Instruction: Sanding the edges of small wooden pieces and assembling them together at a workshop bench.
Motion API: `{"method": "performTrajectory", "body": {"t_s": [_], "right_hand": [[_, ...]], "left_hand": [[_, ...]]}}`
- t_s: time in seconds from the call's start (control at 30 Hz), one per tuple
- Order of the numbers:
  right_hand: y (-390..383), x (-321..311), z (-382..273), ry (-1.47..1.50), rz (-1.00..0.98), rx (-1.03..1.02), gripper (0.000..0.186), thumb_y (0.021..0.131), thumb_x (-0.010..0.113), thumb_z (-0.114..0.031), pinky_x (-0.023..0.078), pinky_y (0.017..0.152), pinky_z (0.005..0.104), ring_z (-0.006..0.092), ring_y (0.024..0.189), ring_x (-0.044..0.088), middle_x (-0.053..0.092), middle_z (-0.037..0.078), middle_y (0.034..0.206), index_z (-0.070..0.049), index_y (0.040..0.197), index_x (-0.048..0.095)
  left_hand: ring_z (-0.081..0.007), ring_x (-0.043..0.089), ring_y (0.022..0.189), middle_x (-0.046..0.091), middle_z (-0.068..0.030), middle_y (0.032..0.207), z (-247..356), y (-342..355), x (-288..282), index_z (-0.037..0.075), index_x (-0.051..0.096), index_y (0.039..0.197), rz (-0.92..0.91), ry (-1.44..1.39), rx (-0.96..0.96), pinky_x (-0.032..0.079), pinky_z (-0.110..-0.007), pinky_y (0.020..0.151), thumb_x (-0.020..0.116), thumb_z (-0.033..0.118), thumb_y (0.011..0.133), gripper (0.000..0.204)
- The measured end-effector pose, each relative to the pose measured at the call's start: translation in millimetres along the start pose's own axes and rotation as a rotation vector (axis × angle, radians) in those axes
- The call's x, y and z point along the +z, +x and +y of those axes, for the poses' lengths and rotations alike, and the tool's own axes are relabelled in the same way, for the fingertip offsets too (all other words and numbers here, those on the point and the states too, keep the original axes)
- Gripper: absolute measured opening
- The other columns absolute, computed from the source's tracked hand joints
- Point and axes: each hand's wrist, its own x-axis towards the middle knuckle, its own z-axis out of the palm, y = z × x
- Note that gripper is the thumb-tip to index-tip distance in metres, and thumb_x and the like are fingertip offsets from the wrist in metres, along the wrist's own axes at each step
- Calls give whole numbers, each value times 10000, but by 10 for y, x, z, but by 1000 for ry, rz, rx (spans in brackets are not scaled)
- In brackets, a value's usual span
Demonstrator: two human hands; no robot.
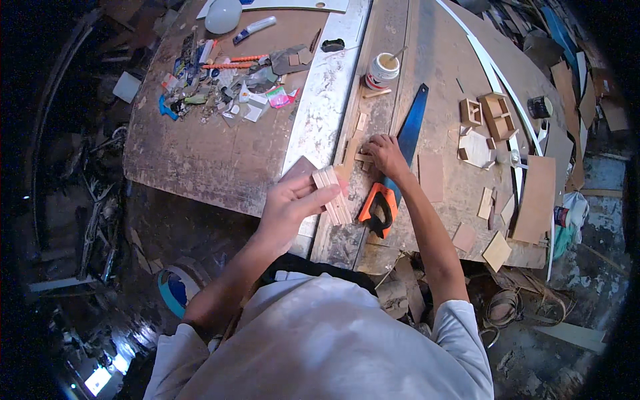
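we hold a pale, slim, layered wooden bundle [340,210] in the gripping fingers of our left hand [287,203] above the worktop [213,163], likely light, stiff and best pinched mid-length, its long axis running far-left to near-right, while our right hand [387,155] curls at small tan wooden pieces [363,159], whether gripping we cannot tell.

Right of the right fingers [377,143], the handsaw [414,119] bars a low sideways pass; ahead, an open jar [382,70] stands with a stick [399,53] in it. Bare counter [193,157] leaves room at the near left, on this side of the scrap pile [230,83].
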Motion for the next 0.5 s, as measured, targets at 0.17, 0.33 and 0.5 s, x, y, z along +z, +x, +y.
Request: {"method": "performTrajectory", "body": {"t_s": [0.17,0.33,0.5], "right_hand": [[-18,-88,-195,384,187,329,293,872,668,-90,487,876,370,253,972,643,663,100,1074,-44,1162,657],[-121,-671,-966,1449,223,741,325,898,715,-126,511,789,289,140,906,635,670,66,1055,26,1176,647],[-392,-1279,-1657,1711,271,811,351,871,751,-135,511,846,271,138,923,634,680,64,1011,43,1159,657]], "left_hand": [[-186,664,1049,673,-146,1177,-72,21,-72,-69,593,1251,11,3,-18,528,-317,919,649,131,939,375],[-145,661,1037,693,-125,1141,-77,-43,-85,-54,645,1203,107,5,-27,511,-267,901,674,145,927,341],[-153,661,1039,690,-128,1148,-142,-46,-32,-61,631,1213,27,65,-8,513,-278,916,674,119,922,344]]}}
